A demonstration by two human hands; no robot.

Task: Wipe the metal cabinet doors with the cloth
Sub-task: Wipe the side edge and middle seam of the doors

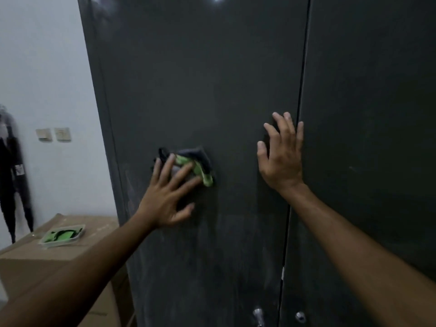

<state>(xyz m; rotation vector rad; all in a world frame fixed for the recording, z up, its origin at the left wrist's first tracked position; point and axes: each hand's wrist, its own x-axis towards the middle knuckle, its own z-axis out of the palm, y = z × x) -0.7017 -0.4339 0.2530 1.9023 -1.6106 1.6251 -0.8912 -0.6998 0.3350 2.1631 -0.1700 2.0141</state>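
The cloth (pixel 192 165), green and dark, is pinned flat against the left cabinet door (pixel 200 79) by the spread fingers of the left hand (pixel 168 197); it is pressed rather than gripped, with only the fingertips over its lower edge. The right hand (pixel 282 154) is laid open, fingers splayed, on the same door just beside the seam with the right cabinet door (pixel 372 114), and nothing is held in it.

Because the cloth is bunched and only partly covered, it could be left behind or dropped to the floor if the fingers slide faster than the fabric. Bare fingertips dragged past its edge would likely smear fresh marks on the dark metal. Pale dusty streaks are seen lower on the left door, so that area is judged unfinished and could be missed. Fingerprints may also be left by the bracing palm. Too hard a push near the seam could rattle the door, whose handle (pixel 258 315) sits low down
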